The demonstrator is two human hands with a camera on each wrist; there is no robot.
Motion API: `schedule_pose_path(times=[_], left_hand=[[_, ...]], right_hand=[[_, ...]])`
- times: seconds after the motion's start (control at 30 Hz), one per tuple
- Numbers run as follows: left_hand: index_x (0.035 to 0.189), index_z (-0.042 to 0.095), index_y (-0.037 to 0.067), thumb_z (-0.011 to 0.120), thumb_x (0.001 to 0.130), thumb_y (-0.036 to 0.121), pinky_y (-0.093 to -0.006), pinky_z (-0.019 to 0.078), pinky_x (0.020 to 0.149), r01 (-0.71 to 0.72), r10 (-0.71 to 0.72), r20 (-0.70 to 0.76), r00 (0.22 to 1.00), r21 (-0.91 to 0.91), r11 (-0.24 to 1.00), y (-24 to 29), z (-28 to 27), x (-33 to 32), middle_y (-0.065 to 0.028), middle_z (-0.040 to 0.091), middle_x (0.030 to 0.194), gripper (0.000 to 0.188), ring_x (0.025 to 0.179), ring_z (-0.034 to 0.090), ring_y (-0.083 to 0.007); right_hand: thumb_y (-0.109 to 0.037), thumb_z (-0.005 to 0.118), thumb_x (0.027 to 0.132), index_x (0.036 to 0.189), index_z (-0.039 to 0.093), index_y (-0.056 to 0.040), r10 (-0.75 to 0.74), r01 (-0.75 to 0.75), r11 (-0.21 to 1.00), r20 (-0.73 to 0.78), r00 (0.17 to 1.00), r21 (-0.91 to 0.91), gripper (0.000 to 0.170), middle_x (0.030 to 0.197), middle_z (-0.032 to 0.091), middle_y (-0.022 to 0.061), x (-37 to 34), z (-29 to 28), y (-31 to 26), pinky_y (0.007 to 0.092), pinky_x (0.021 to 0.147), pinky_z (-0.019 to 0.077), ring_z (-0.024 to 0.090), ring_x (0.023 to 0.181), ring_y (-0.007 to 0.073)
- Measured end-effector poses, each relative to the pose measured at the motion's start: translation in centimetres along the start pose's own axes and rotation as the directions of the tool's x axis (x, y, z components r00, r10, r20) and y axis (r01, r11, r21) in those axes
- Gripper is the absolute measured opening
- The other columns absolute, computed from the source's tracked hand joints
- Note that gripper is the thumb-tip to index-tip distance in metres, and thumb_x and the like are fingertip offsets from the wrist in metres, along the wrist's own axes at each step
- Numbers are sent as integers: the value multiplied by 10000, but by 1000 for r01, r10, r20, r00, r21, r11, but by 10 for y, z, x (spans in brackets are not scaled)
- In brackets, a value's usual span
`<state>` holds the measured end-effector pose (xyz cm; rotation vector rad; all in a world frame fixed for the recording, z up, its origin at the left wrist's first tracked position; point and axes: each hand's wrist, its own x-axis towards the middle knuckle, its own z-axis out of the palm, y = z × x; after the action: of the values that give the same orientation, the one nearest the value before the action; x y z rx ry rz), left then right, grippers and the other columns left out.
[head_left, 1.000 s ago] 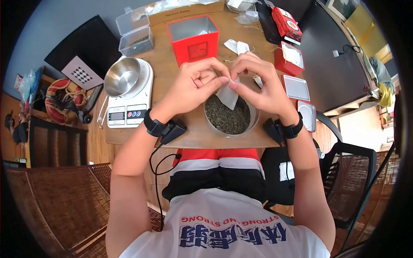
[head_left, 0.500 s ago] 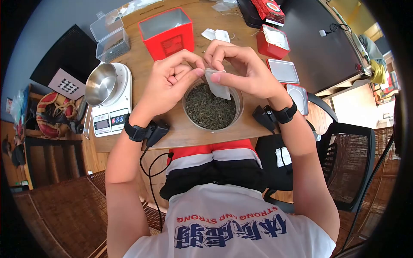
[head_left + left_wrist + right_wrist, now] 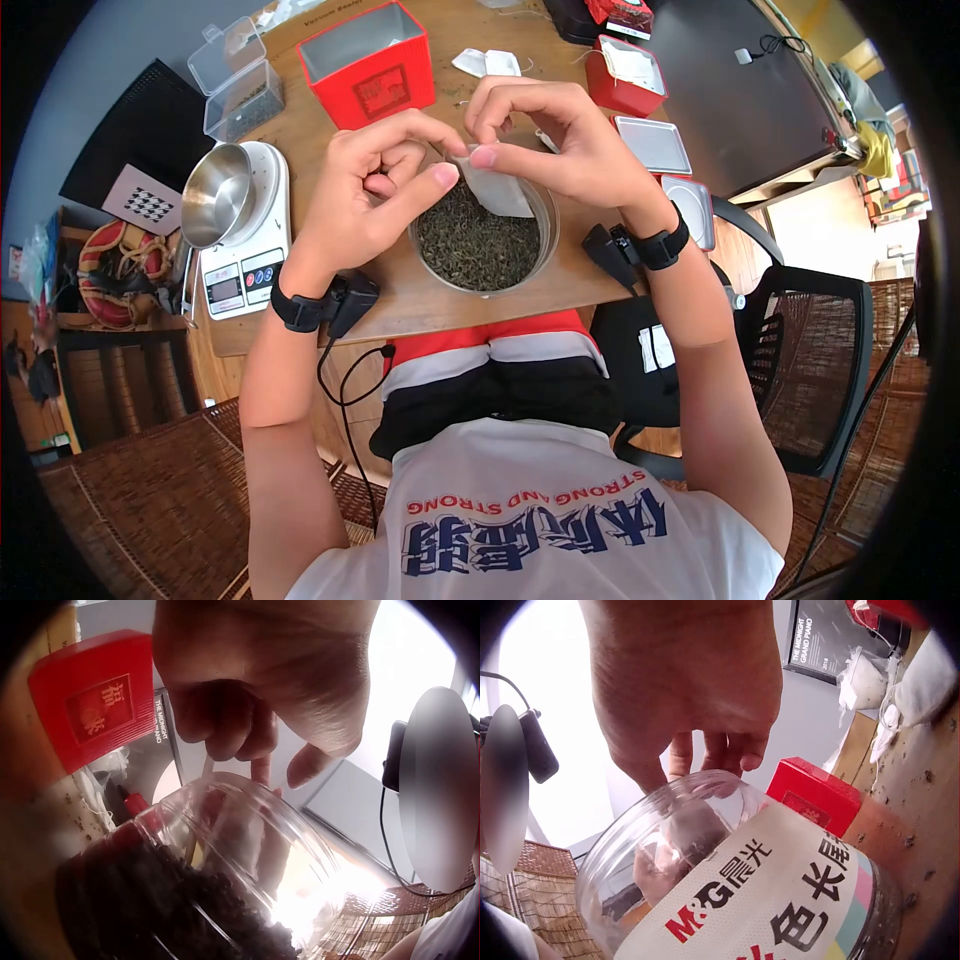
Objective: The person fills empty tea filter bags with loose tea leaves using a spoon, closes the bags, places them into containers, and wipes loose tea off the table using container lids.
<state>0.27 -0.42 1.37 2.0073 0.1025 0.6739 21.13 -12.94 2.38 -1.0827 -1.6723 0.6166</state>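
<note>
My right hand [image 3: 550,145] pinches the top of a small white empty-looking tea bag [image 3: 503,194] between thumb and index finger. The bag hangs over a round clear plastic tub [image 3: 604,870] of dark dried leaves [image 3: 475,245]. My left hand [image 3: 375,190] is at the bag's left side, its index fingertip right at the top corner. The left thumb stands apart from that finger, and the other left fingers are bent. From the left wrist, the bag shows through the tub's wall, below the left hand [image 3: 262,690].
A tall red tin [image 3: 370,70] stands behind the hands. On the left are a kitchen scale [image 3: 245,240] with a steel bowl [image 3: 217,195] and a lidded clear box [image 3: 242,100]. White tea bags [image 3: 487,63], a smaller red tin [image 3: 625,80] and lids [image 3: 652,145] lie right.
My left thumb has parted from the bag's top, where it pinched before. The right hand still holds the bag, now further left in the head view, which has shifted.
</note>
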Motion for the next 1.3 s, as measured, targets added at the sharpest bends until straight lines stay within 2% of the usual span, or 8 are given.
schedule_pose_path(times=[0.23,0.57,0.83,0.97,1.17,1.2,1.23,1.3], left_hand=[[964,744,61,779,874,83,-278,205,515,-63,66,-30,997,107,992,-4,9,0,62,245,561,99,512,244,-58],[943,743,34,744,901,49,-237,191,510,-64,64,4,998,29,998,-3,9,-2,92,310,583,44,536,247,-16],[958,775,73,768,904,115,-260,219,490,-99,99,-35,994,16,995,-7,10,-1,78,342,546,68,506,283,-24],[961,784,55,781,906,124,-243,230,488,-134,134,-127,983,8,991,-16,12,0,81,372,543,89,521,297,-11],[939,788,31,777,910,146,-227,309,497,-21,11,-206,978,-48,999,-8,12,-1,96,380,553,118,548,378,9],[940,721,-12,722,913,109,-236,380,534,31,-44,-130,990,-100,994,-8,5,0,1,522,692,124,587,498,-68],[942,653,-55,668,916,72,-245,450,570,83,-90,-47,995,-141,987,-10,-1,1,-94,664,832,131,625,619,-144],[970,761,10,705,979,149,-209,241,527,-144,136,-276,951,-9,990,-24,7,3,129,496,642,150,584,352,21]], right_hand=[[-15,785,854,861,669,-2,-44,44,998,11,999,-38,116,1009,624,75,-1,-3,1,323,877,440,572,971,174],[-162,741,920,854,594,1,-140,131,966,-26,990,-221,229,796,553,53,1,6,-2,317,727,431,505,756,168],[-164,680,960,979,613,21,7,-35,966,-111,994,-255,198,913,659,72,-8,9,6,303,827,481,606,859,151],[-202,728,915,1183,561,-18,157,-158,987,-71,985,-6,365,1053,663,36,-18,7,7,282,949,448,621,990,127],[-91,833,823,1402,453,-55,178,-179,979,-23,984,-96,694,1108,678,27,-15,10,2,259,907,461,598,1006,99],[-74,778,840,1451,407,-40,236,-235,964,-7,972,-127,715,1184,615,44,-14,10,-3,256,911,444,584,1056,118],[-79,756,900,1360,529,-17,179,-179,978,-6,984,-107,517,1117,655,23,-10,11,-7,245,890,464,599,1033,94],[-19,698,953,1222,584,-14,134,-119,977,-81,988,175,291,972,680,28,-1,21,-28,241,861,486,632,938,84]])
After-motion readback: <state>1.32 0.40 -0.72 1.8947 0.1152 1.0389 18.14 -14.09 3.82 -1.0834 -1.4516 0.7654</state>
